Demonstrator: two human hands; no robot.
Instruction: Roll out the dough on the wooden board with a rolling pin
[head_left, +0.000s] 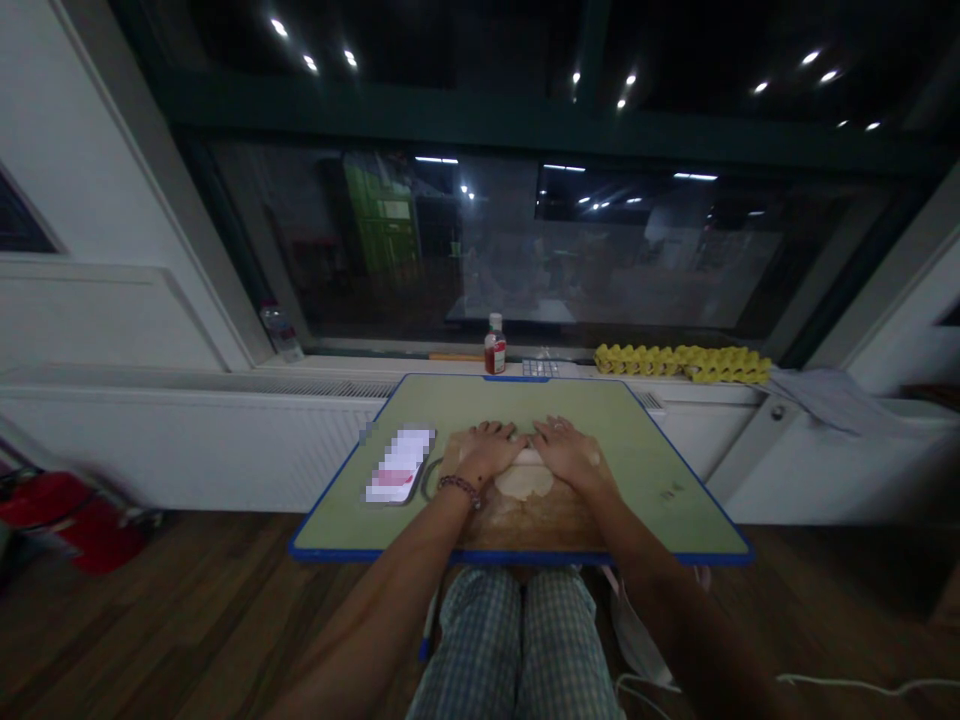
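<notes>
My left hand and my right hand lie side by side, fingers stretched forward, pressing down on something pale between them, perhaps a rolling pin; the hands hide most of it. Just below them a flat round of pale dough rests on a wooden board. The board sits on a green table with a blue rim. A beaded bracelet circles my left wrist.
A blurred flat object lies left of the board. A small bottle with a red label and yellow egg trays stand on the windowsill behind. A red object lies on the wooden floor at left.
</notes>
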